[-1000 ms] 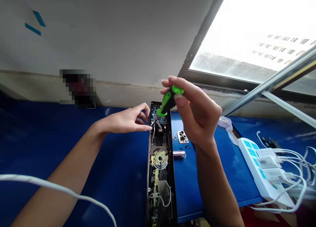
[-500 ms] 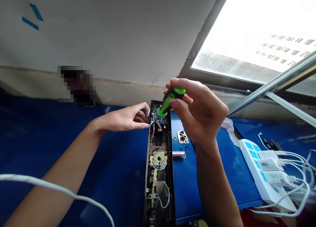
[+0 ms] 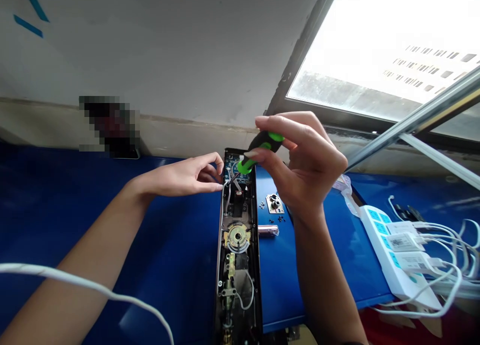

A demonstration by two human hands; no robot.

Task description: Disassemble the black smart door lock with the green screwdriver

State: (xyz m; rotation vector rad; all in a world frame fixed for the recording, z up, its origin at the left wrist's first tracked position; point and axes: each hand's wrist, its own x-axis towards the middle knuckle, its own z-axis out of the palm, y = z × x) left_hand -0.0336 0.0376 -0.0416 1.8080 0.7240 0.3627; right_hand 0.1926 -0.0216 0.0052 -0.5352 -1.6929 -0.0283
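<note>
A long, narrow, dark door lock housing [image 3: 255,265] lies open, its inner parts exposed. At its far end is a blue circuit board [image 3: 244,179] with thin wires, and a round brass-coloured spindle part [image 3: 237,236] sits midway along. My left hand [image 3: 191,175] is at the housing's far left edge, fingers curled and thumb tip against the rim beside a white wire. Between thumb and fingers, my right hand [image 3: 303,160] grips a green and black screwdriver [image 3: 258,151] above the board. The screwdriver slants down to the left, its tip among the wires; exact contact is unclear.
Right of the housing lie a small plate with round parts [image 3: 275,204], several tiny black screws [image 3: 280,219] and a pink cylinder [image 3: 268,230]. A white power strip [image 3: 397,265] with plugged cables stands farther right. A white cable [image 3: 93,286] crosses my left forearm.
The view has shifted slightly. My right hand has tilted the screwdriver a little flatter, with its tip still among the wires. My left hand stays at the housing's edge.
</note>
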